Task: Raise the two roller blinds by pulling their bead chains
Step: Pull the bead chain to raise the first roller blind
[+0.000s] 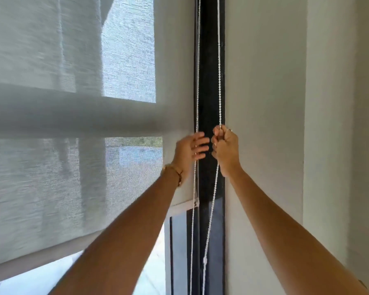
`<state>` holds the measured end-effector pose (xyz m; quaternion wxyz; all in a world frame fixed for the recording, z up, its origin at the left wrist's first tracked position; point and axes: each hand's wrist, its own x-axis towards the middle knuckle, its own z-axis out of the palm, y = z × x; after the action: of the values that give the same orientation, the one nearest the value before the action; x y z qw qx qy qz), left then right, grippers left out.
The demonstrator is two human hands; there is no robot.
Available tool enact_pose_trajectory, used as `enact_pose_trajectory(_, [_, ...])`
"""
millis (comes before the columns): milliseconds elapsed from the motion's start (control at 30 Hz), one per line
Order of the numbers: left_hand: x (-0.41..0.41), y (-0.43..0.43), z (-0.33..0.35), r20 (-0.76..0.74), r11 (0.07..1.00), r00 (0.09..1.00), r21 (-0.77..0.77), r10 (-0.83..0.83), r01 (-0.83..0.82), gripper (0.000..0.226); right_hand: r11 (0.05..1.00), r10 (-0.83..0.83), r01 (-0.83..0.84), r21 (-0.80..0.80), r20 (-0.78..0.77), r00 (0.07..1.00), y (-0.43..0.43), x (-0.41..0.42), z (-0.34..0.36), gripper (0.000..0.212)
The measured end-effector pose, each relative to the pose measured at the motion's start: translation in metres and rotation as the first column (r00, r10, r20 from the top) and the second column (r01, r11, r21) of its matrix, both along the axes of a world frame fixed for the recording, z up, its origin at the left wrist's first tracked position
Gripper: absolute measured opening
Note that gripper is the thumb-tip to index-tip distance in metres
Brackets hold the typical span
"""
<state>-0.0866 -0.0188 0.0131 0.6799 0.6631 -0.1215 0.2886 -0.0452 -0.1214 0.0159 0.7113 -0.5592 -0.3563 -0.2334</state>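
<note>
A grey see-through roller blind (73, 167) covers most of the window, its bottom bar (41, 260) slanting across the lower left. A white bead chain hangs in two strands beside the dark window frame (211, 81): a left strand (197, 60) and a right strand (220, 60). My right hand (225, 150) is closed in a fist on the right strand. My left hand (190, 152), with a bracelet on the wrist, has its fingers spread against the left strand without closing on it. Only one blind shows.
A plain white wall (264, 103) runs down the right side, with a further wall edge (328, 124) beyond it. Bare glass shows below the blind's bottom bar. The chain loop hangs down past the lower edge of the view.
</note>
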Motion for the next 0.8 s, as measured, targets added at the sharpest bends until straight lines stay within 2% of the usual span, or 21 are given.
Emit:
enact_pose_trajectory(167, [-0.006, 0.0, 0.064, 0.064, 0.999, 0.998, 0.041, -0.026, 0.024, 0.043, 0.999, 0.05, -0.051, -0.009, -0.114, 0.992, 0.001, 0.0, -0.054, 0.028])
enact_pose_trajectory(300, [-0.008, -0.018, 0.083, 0.054, 0.99, 0.994, 0.113, -0.094, 0.088, 0.044, 0.997, 0.044, -0.053, -0.052, -0.156, 0.987, 0.003, -0.004, -0.098, 0.029])
enact_pose_trajectory(500, [-0.006, -0.038, 0.059, 0.04, 0.994, 0.999, 0.108, -0.028, 0.023, 0.033, 0.984, 0.145, -0.17, -0.05, -0.322, 0.935, 0.004, -0.019, -0.155, 0.038])
enact_pose_trajectory(600, [-0.001, -0.037, 0.031, 0.098, 0.997, 0.995, 0.077, -0.003, -0.005, 0.039, 0.975, 0.179, -0.214, -0.062, -0.354, 0.918, 0.005, -0.024, -0.173, 0.043])
enact_pose_trajectory(700, [0.002, -0.036, 0.011, 0.159, 0.991, 0.983, 0.085, 0.089, -0.103, 0.041, 0.962, 0.136, -0.208, -0.176, -0.352, 0.926, 0.007, -0.026, -0.18, 0.037])
enact_pose_trajectory(800, [0.004, -0.036, -0.01, 0.206, 0.97, 0.963, 0.13, 0.175, -0.204, 0.041, 0.875, 0.113, -0.299, -0.38, -0.441, 0.89, 0.004, -0.026, -0.174, 0.033])
